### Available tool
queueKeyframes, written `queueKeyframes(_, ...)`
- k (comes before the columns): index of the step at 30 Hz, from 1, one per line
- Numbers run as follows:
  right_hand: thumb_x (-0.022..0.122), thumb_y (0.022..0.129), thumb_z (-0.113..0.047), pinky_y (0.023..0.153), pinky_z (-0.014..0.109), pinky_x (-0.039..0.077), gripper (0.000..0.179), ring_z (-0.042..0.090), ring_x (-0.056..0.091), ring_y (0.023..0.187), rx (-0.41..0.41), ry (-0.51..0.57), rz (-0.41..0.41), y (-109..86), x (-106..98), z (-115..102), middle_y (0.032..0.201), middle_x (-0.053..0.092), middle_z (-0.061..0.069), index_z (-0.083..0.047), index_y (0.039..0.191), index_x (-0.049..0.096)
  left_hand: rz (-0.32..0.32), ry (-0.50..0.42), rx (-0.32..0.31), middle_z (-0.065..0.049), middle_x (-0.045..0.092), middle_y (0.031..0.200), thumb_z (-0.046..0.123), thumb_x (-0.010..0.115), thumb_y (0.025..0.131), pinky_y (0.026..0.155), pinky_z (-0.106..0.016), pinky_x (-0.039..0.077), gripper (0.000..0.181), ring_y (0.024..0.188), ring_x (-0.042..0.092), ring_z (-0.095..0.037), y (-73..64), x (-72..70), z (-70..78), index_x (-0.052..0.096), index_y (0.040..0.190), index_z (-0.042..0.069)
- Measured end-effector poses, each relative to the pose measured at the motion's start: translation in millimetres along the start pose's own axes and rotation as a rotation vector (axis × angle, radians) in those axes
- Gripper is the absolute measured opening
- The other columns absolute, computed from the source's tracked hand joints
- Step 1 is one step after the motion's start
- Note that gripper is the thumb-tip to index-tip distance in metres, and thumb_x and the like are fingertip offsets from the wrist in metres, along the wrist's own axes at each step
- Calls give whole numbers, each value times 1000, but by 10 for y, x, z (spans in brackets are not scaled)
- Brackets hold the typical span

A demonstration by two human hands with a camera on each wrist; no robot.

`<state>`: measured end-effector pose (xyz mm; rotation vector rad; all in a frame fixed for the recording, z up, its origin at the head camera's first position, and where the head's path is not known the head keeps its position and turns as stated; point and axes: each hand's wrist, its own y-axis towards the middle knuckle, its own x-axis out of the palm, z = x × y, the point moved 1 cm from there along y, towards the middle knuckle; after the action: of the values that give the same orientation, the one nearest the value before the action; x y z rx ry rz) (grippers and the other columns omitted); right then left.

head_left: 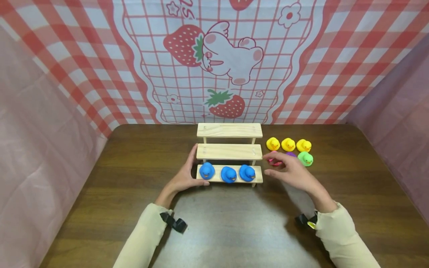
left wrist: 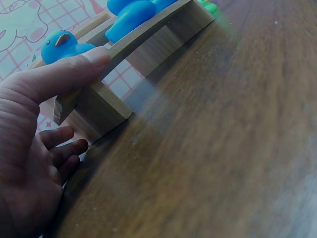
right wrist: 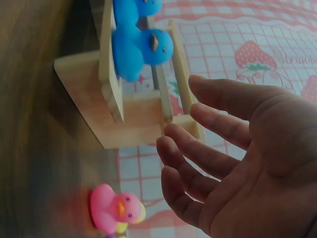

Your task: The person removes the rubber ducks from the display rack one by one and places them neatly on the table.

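From the head view, the left hand grips the left end of a wooden stand; three blue ducks sit along its lowest step; the right hand holds nothing, near the yellow ducks; in the left wrist view, the thumb lies over that step's front edge; in the right wrist view, the fingers bend loosely, though whether they touch the stand is hard to tell; a pink duck stands nearby.
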<state>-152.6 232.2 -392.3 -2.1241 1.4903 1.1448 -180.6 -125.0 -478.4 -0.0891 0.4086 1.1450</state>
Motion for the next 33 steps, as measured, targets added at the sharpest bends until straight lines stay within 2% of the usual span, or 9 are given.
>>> queueKeyframes(6, 78, 86, -12, 82, 40, 59, 39, 30, 68, 99, 25, -7, -18, -4, 32, -71, 114, 73, 17, -2, 121, 67, 2, 2, -12, -22, 46, 148, 6, 89, 69, 121, -57, 24, 133, 131, 47, -35, -8, 2, 8, -3, 162, 28)
queueKeyframes(12, 75, 89, -15, 80, 30, 58, 37, 29, 68, 98, 29, 40, -65, -21, 89, -100, 114, 72, 14, -4, 124, 66, -1, 2, -18, -20, 38, 156, 8, 90, 69, 122, -58, 22, 133, 134, 45, -35, -11, -2, 7, -3, 162, 29)
queueKeyframes(16, 76, 89, -16, 81, 31, 58, 39, 27, 68, 98, 20, 54, -95, -1, 172, -78, 114, 72, 12, -6, 125, 66, -5, 7, -22, -18, 35, 159, 8, 89, 70, 122, -59, 21, 132, 136, 44, -35, -14, -3, 7, -3, 162, 30)
queueKeyframes(23, 79, 86, -15, 83, 33, 58, 43, 24, 66, 98, 20, 45, -106, 46, 290, -73, 114, 73, 11, -5, 126, 66, 1, -1, -15, -21, 44, 150, 7, 89, 69, 121, -58, 24, 133, 132, 46, -35, -12, -3, -3, -3, 162, 29)
queueKeyframes(33, 83, 81, -15, 79, 35, 57, 44, 21, 65, 92, -29, -6, -76, 67, 368, -79, 102, 73, 6, -7, 122, 68, 2, -11, -3, -23, 45, 149, 6, 90, 68, 121, -58, 23, 133, 132, 47, -36, 1, 3, 3, -3, 163, 21)
